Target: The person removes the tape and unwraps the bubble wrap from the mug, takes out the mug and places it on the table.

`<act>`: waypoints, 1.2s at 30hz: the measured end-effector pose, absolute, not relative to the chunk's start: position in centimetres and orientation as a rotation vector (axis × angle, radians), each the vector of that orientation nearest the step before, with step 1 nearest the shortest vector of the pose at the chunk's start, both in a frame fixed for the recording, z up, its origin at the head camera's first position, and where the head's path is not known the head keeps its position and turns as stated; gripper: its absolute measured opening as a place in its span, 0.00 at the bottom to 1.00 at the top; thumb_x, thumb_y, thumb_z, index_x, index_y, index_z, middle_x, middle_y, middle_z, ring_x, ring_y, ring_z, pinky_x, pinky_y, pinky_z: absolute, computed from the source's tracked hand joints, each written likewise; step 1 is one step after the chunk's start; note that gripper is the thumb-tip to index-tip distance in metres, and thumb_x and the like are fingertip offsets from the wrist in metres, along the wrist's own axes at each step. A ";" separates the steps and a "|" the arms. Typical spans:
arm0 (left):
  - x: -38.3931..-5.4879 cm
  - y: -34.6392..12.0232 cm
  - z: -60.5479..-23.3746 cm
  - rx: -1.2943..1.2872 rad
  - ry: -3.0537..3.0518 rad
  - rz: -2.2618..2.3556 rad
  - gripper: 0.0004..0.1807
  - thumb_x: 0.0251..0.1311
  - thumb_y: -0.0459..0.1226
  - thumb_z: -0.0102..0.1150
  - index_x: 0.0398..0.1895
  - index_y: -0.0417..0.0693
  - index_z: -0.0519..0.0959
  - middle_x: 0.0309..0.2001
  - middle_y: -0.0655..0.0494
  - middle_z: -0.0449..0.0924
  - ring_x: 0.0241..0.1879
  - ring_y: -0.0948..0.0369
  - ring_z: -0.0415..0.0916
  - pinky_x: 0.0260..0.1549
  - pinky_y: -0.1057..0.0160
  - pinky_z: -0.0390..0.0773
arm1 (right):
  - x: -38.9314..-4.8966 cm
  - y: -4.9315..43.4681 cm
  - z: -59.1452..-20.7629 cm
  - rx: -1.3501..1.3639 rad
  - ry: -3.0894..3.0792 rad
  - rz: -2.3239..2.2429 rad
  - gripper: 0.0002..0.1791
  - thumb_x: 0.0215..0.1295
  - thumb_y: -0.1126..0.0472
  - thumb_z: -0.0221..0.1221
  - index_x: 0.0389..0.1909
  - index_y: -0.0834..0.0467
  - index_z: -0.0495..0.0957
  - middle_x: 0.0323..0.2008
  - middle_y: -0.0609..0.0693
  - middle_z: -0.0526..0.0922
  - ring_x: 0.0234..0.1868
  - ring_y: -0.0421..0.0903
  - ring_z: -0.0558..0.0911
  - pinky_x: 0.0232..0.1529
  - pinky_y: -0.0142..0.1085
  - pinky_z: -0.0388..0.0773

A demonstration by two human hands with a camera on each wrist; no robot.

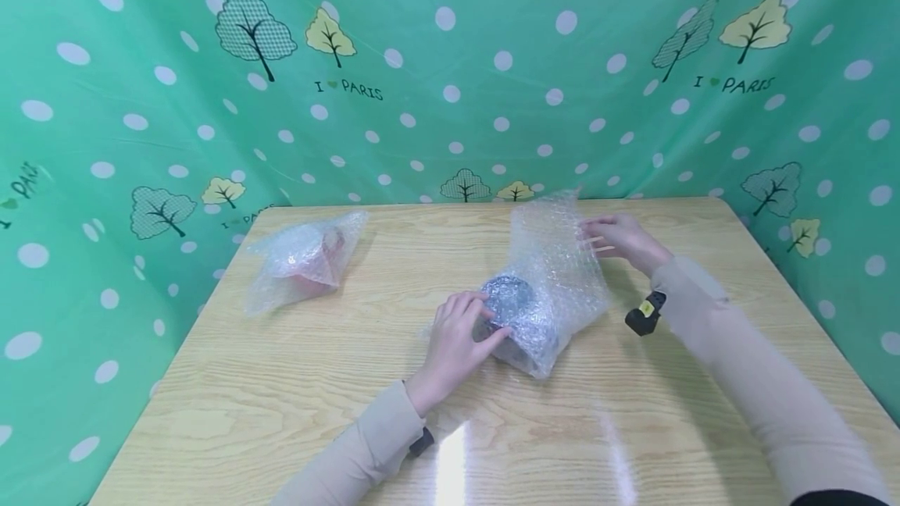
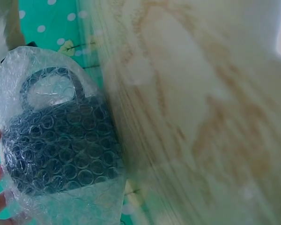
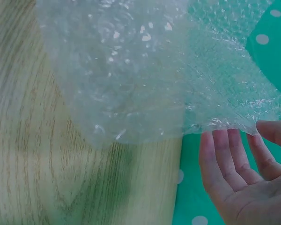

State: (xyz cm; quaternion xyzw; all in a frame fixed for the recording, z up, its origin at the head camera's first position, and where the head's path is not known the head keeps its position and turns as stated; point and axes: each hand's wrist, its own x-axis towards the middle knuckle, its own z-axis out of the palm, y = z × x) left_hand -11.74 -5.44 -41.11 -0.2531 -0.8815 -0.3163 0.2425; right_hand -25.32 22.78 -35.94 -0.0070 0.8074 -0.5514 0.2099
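A dark mug [image 2: 61, 150] lies under a layer of clear bubble wrap, its handle [image 2: 77, 89] showing through in the left wrist view. My left hand [image 1: 455, 342] holds the wrapped mug from the left, fingers on its far side and thumb on the near side. From the mug, the loose bubble wrap [image 1: 555, 240] stretches up toward the table's back edge. My right hand [image 1: 626, 242] pinches the right edge of this sheet between thumb and index finger, the other fingers extended beneath it, as the right wrist view shows.
Another bubble-wrapped bundle [image 1: 305, 260], with something reddish inside, sits at the back left of the wooden table [image 1: 295, 389]. A green dotted curtain [image 1: 415, 45] hangs behind the table and along its sides.
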 end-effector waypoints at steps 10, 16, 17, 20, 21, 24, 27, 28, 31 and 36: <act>-11.7 -5.4 -40.9 -0.698 -2.429 -0.850 0.16 0.45 0.47 0.63 0.29 0.44 0.74 0.45 0.51 0.75 0.46 0.56 0.69 0.49 0.57 0.68 | -24.2 22.5 -35.1 0.035 2.420 -1.590 0.26 0.66 0.60 0.42 0.61 0.70 0.54 0.56 0.70 0.62 0.54 0.63 0.67 0.55 0.46 0.67; -11.7 -5.4 -40.9 -0.703 -2.424 -0.851 0.17 0.45 0.47 0.63 0.28 0.45 0.74 0.45 0.51 0.75 0.46 0.56 0.69 0.49 0.57 0.68 | -23.1 22.1 -34.7 0.004 2.607 -1.562 0.26 0.66 0.56 0.43 0.59 0.70 0.58 0.54 0.70 0.66 0.52 0.63 0.69 0.52 0.45 0.70; -11.7 -5.4 -40.9 -0.703 -2.421 -0.851 0.17 0.44 0.47 0.64 0.28 0.45 0.74 0.45 0.51 0.75 0.46 0.56 0.69 0.49 0.57 0.68 | -22.9 22.0 -34.6 -0.004 2.639 -1.556 0.26 0.66 0.56 0.43 0.59 0.70 0.59 0.53 0.70 0.66 0.51 0.62 0.69 0.52 0.45 0.70; -11.8 -5.4 -41.0 -0.703 -2.418 -0.849 0.17 0.44 0.47 0.64 0.28 0.45 0.74 0.45 0.51 0.75 0.46 0.56 0.69 0.49 0.57 0.68 | -22.4 21.9 -34.6 -0.023 2.724 -1.534 0.24 0.67 0.56 0.42 0.58 0.69 0.61 0.51 0.69 0.68 0.50 0.62 0.70 0.50 0.46 0.70; -11.8 -5.4 -41.0 -0.703 -2.418 -0.846 0.17 0.45 0.47 0.64 0.28 0.45 0.74 0.45 0.51 0.75 0.46 0.56 0.69 0.49 0.57 0.68 | -22.2 21.9 -34.6 -0.030 2.751 -1.525 0.24 0.67 0.56 0.42 0.57 0.69 0.62 0.50 0.68 0.69 0.49 0.62 0.71 0.50 0.47 0.70; -11.8 -5.4 -41.1 -0.702 -2.416 -0.841 0.16 0.45 0.47 0.64 0.28 0.45 0.74 0.45 0.51 0.75 0.46 0.56 0.69 0.49 0.57 0.68 | -21.8 21.8 -34.6 -0.051 2.820 -1.502 0.23 0.66 0.57 0.43 0.56 0.68 0.64 0.49 0.67 0.70 0.48 0.61 0.71 0.49 0.49 0.70; -11.9 -5.4 -41.1 -0.705 -2.415 -0.845 0.16 0.45 0.47 0.64 0.28 0.44 0.74 0.45 0.51 0.75 0.46 0.56 0.69 0.49 0.57 0.68 | -21.3 21.7 -34.7 -0.079 2.866 -1.494 0.21 0.65 0.58 0.44 0.54 0.68 0.65 0.50 0.66 0.70 0.48 0.60 0.71 0.49 0.50 0.70; -11.9 -5.4 -41.2 -0.706 -2.414 -0.846 0.16 0.45 0.47 0.64 0.28 0.44 0.74 0.45 0.51 0.75 0.46 0.56 0.69 0.49 0.57 0.68 | -21.1 21.6 -34.7 -0.091 2.877 -1.497 0.20 0.65 0.59 0.45 0.54 0.68 0.66 0.50 0.66 0.70 0.48 0.60 0.72 0.49 0.50 0.70; -11.9 -5.4 -41.2 -0.709 -2.411 -0.850 0.16 0.44 0.47 0.64 0.28 0.44 0.74 0.45 0.51 0.75 0.46 0.56 0.69 0.49 0.57 0.68 | -20.5 21.3 -34.7 -0.129 2.898 -1.510 0.19 0.64 0.60 0.46 0.52 0.69 0.67 0.49 0.66 0.72 0.46 0.60 0.73 0.49 0.50 0.70; -11.9 -5.4 -41.1 -0.710 -2.409 -0.854 0.16 0.44 0.46 0.64 0.28 0.44 0.74 0.45 0.51 0.75 0.46 0.56 0.69 0.49 0.57 0.68 | -19.4 20.7 -34.6 -0.180 2.906 -1.526 0.19 0.64 0.60 0.47 0.51 0.69 0.68 0.47 0.66 0.73 0.45 0.59 0.74 0.49 0.49 0.71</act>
